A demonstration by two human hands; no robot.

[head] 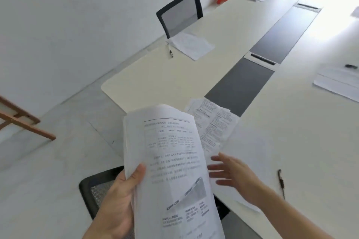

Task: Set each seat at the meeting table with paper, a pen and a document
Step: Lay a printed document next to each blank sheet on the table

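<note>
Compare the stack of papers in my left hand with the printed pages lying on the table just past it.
The stack of papers is thick and held up by the left hand; the printed pages look thin and lie on the table. The stack of papers curves, while the printed pages lie nearly flat. Both are white sheets with black print.

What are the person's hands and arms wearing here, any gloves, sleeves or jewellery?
Nothing that shows. The left hand and the right hand are bare, no gloves. The right forearm is uncovered to the picture's edge, so no sleeve is in view; the left wrist is bare too. No ring, watch or bracelet can be made out, though the picture is blurred.
</note>
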